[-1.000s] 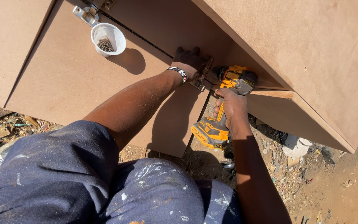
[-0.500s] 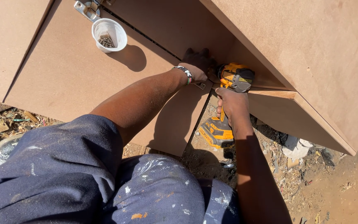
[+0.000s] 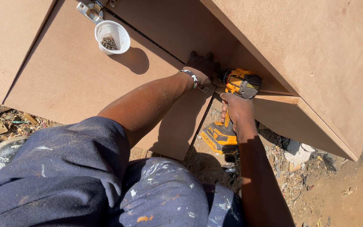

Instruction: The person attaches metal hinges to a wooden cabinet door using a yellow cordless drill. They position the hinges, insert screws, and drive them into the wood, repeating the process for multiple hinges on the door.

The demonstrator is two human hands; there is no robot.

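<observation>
Head view, looking down over paint-spattered blue clothing onto brown fibreboard panels.

Right hand [image 3: 238, 111]: closed around the grip of a yellow and black cordless drill [image 3: 232, 107], fingers wrapped fully about the handle. Drill held with its battery pack low, near the dirt, and its head up at the shaded corner where the flat board [image 3: 64, 75] meets the slanting panel [image 3: 316, 54]; bit hidden behind the left hand.

Left hand [image 3: 202, 67]: laid palm down in the shadow at that same corner, fingers spread flat against the board, just beside the drill head. Nothing visibly gripped; whether anything lies beneath the palm cannot be told. Beaded bracelet [image 3: 190, 77] around the wrist.

White plastic cup [image 3: 112, 37]: upright on the flat board, well apart from both hands, part filled with screws [image 3: 109, 43]. Metal hinge [image 3: 90, 10] just beyond the cup, at the top edge of the view.

Ground [image 3: 341, 197]: bare dirt at right, wood scraps and litter under the boards and at far left.
</observation>
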